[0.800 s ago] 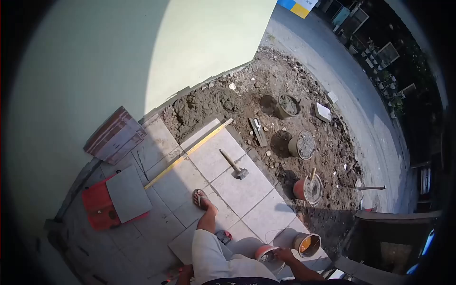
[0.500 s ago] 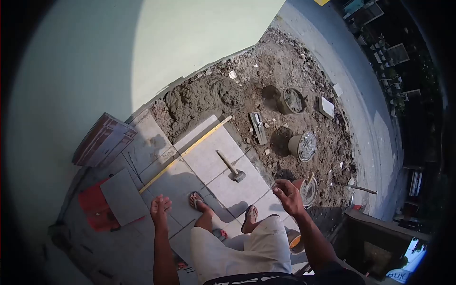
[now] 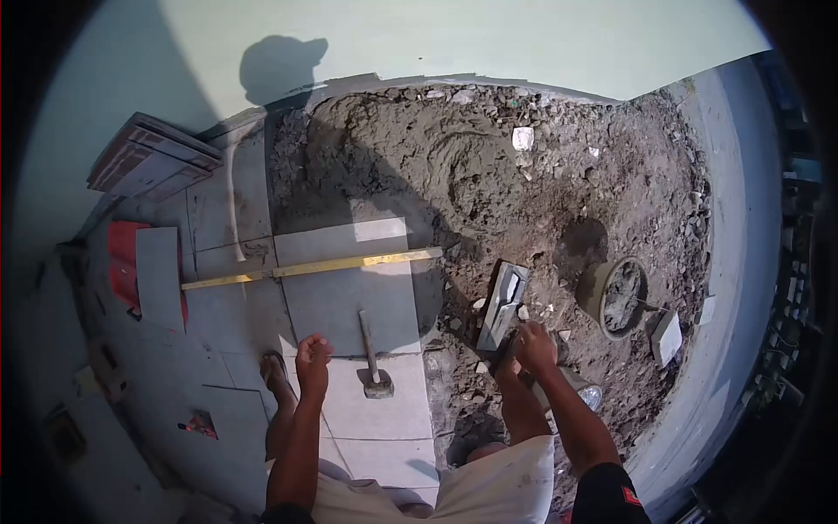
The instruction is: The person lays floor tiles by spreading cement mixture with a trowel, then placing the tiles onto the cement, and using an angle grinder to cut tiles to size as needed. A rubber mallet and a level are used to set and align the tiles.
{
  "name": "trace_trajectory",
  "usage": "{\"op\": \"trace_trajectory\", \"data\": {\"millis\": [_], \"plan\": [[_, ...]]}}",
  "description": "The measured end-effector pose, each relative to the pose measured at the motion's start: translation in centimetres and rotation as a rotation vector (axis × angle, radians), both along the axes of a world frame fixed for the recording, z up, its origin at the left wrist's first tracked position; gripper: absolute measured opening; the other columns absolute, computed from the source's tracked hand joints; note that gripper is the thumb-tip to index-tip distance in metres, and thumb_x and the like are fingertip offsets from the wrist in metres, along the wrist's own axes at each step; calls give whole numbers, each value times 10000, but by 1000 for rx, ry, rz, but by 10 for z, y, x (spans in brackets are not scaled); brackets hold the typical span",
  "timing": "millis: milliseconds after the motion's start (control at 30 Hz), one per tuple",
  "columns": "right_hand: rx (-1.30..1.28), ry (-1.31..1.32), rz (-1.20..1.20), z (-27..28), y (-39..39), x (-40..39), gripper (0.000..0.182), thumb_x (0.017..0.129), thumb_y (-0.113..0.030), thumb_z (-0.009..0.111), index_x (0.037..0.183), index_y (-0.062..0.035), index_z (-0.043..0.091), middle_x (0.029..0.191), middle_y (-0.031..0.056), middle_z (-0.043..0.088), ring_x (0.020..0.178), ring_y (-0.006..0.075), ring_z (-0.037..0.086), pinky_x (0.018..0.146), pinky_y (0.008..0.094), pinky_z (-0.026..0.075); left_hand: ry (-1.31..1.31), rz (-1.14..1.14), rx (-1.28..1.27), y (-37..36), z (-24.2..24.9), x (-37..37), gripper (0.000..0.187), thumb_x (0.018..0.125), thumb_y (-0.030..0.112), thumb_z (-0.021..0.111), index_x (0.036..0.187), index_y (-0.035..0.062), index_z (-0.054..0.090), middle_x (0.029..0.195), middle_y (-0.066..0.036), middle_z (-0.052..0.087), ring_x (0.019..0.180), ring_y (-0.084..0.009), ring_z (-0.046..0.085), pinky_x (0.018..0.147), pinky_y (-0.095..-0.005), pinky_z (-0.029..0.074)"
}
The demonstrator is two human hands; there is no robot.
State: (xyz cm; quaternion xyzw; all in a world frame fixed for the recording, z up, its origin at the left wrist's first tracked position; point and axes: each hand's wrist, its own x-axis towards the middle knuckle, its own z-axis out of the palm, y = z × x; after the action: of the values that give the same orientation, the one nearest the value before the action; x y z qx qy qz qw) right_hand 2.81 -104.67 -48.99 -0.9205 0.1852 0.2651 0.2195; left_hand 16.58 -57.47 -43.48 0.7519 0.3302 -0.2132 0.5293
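My left hand hangs over the tiled floor with its fingers curled in and nothing visible in them. A rubber mallet lies on the tiles just to its right, handle pointing away from me. My right hand, also with curled fingers and nothing visible in it, is over the dirt. From this view it appears just below a plastering trowel, which lies on the ground, apart from the hand. A yellow straightedge rests across the tiles beyond both hands.
Wet mortar spreads along the pale wall. A bucket of mortar stands on the rubble at right, and another bucket is partly behind my right arm. Stacked tiles lean left, above a red container.
My view has turned and moved toward the mortar bed. One foot has stepped from the tiles onto the dirt beside the trowel. Both hands stay curled, and the mallet and straightedge remain on the tiles.
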Motion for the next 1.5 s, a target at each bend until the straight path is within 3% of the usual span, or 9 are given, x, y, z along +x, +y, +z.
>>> {"op": "trace_trajectory", "data": {"millis": [100, 233, 367, 533, 700, 933, 1167, 1300, 1500], "plan": [[-63, -116, 763, -140, -33, 15, 363, 912, -214, 601, 1242, -89, 684, 1384, 163, 610, 1449, 357, 432, 1215, 564, 281, 433, -188, -145, -72, -35, -138, 433, 994, 241, 673, 1349, 20, 558, 1144, -80, 681, 1002, -186, 671, 872, -336, 533], [-243, -11, 912, -204, -72, 20, 337, 939, -253, 566, 1201, -102, 714, 1340, 143, 629, 1394, 343, 476, 1259, 611, 191, 533, -1194, -242, -137, 15, -262, 585, 980, 466, 699, 1417, 93, 594, 1355, -130, 670, 1187, -292, 683, 1013, -418, 528], [-271, 89, 825, -155, -92, 14, 276, 980, -226, 505, 1028, -108, 749, 1105, 138, 688, 1259, 341, 561, 1273, 621, 124, 689, -748, -384, -160, 70, -246, 552, 988, 371, 705, 1408, 36, 578, 1297, -162, 688, 1138, -264, 697, 988, -382, 541], [-125, 401, 250, -9, -120, 57, 384, 983, -386, 539, 1041, -57, 728, 1067, 244, 721, 1041, 376, 704, 999, 531, 504, 413, -345, -82, -137, 111, -139, 468, 987, 316, 725, 1324, 13, 607, 1121, -94, 713, 981, -152, 668, 892, -320, 540], [205, -87, -322, 123, -81, 118, 444, 947, -444, 689, 1219, -94, 710, 1036, 216, 742, 1021, 342, 733, 867, 445, 554, 198, -417, -222, -106, 126, 9, 468, 975, 313, 731, 1303, -1, 618, 1108, -105, 722, 954, -159, 683, 887, -320, 552], [542, -304, -858, 42, 85, 309, 494, 1009, -475, 652, 1190, -18, 704, 656, -87, 389, 547, 35, 330, 483, 262, 251, -245, -1142, -282, -70, 125, 185, 538, 968, 403, 691, 1359, 52, 580, 1245, -176, 669, 1111, -363, 680, 969, -444, 534], [388, -474, -740, -66, 234, 461, 599, 1018, -491, 596, 1123, 88, 704, 842, 151, 681, 810, 180, 556, 738, 380, 485, -446, -1437, -509, 75, 164, 359, 662, 1001, 426, 667, 1481, 8, 485, 1360, -244, 620, 1219, -388, 652, 1039, -477, 519], [286, -350, -754, -65, 242, 470, 565, 1021, -476, 595, 1138, 62, 718, 924, 190, 728, 862, 213, 624, 799, 388, 510, -189, -621, -1171, 149, 89, 436, 665, 924, 369, 789, 1403, -28, 554, 1273, -231, 690, 1168, -307, 684, 1038, -466, 514], [162, -300, -562, -50, 267, 495, 452, 1011, -402, 617, 1168, 5, 733, 951, 247, 746, 882, 334, 748, 804, 396, 550, -716, -757, 252, 188, -214, 519, 462, 938, 203, 733, 1346, 27, 605, 1289, -165, 644, 1190, -309, 641, 972, -386, 524]]}}
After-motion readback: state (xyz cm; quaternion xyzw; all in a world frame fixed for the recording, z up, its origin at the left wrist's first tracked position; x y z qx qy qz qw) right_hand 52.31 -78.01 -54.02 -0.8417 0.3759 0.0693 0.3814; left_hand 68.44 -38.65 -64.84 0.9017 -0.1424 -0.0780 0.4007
